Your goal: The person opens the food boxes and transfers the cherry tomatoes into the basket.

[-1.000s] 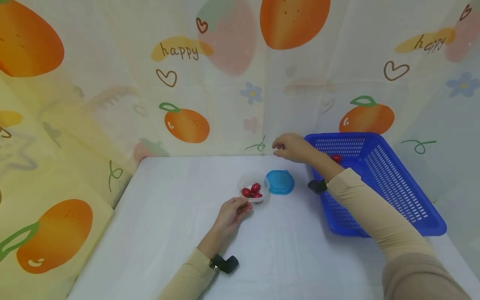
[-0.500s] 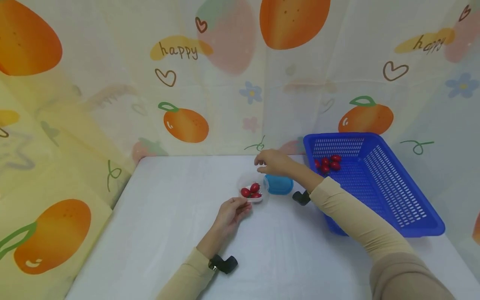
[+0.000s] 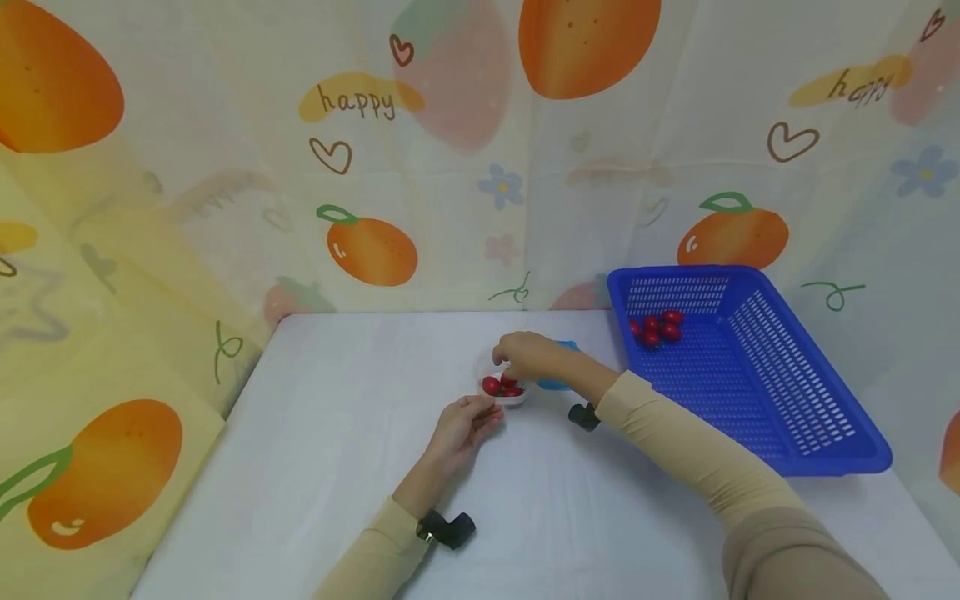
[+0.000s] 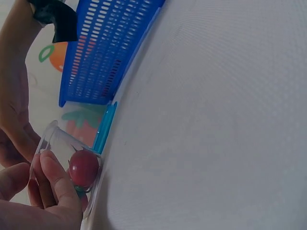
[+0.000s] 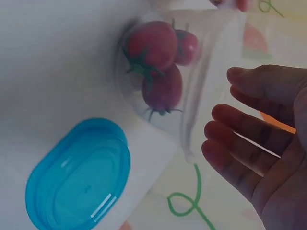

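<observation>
A small clear container (image 3: pixel 512 401) holds three red cherry tomatoes (image 3: pixel 491 385); the right wrist view shows the tomatoes (image 5: pixel 152 46) through its wall. My left hand (image 3: pixel 459 429) pinches the container's near rim between thumb and fingers; the left wrist view shows the hand (image 4: pixel 53 196) against its side. Over the container's opening is my right hand (image 3: pixel 531 357), empty, its fingers loosely bent and apart, as the hand (image 5: pixel 268 129) shows in the right wrist view. A blue lid (image 5: pixel 81 177) lies beside the container, partly behind my right hand in the head view.
A blue perforated basket (image 3: pixel 757 392) stands at the right of the white table (image 3: pixel 330 433), with several red tomatoes (image 3: pixel 671 332) in its back left corner. Behind the table hangs a fruit-patterned cloth (image 3: pixel 450 192). My right forearm crosses in front of the basket's near left side.
My right hand has moved left and down from beside the basket to over the container, uncovering the tomatoes in the basket. My left hand and the container have stayed in place.
</observation>
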Action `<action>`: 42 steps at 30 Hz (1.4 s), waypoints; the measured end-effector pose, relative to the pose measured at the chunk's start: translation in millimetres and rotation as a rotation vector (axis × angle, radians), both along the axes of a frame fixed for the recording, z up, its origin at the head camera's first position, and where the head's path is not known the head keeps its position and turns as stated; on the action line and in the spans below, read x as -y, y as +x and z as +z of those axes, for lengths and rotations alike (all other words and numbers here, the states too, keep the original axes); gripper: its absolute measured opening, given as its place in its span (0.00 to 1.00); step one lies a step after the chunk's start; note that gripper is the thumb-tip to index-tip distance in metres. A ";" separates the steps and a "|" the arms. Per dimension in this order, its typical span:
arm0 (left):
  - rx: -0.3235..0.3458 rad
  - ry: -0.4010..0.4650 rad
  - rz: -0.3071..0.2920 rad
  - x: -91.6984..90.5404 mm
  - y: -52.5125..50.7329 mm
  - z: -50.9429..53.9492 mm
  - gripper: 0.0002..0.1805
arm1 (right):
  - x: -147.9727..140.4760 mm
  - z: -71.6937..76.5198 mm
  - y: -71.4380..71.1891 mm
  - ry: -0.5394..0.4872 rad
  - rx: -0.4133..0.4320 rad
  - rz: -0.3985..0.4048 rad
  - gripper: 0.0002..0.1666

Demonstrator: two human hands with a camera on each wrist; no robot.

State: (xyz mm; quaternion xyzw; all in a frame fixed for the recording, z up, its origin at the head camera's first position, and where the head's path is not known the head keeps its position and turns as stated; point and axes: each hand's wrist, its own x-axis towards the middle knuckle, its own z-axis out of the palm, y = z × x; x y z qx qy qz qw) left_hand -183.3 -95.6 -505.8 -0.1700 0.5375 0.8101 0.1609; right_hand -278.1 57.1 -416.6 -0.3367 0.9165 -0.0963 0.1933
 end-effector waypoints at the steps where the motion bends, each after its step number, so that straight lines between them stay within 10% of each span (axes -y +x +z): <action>1: -0.004 0.002 -0.001 -0.1 -0.1 -0.5 0.12 | 1.6 -2.9 0.7 0.018 -0.004 0.003 0.16; 17: -0.016 0.043 0.014 -2.4 -0.6 -1.6 0.07 | 15.1 -30.6 4.7 0.219 -0.197 0.078 0.10; 42: -0.024 0.023 -0.007 -1.2 2.1 1.6 0.09 | 17.3 -35.8 2.1 0.221 -0.216 0.059 0.10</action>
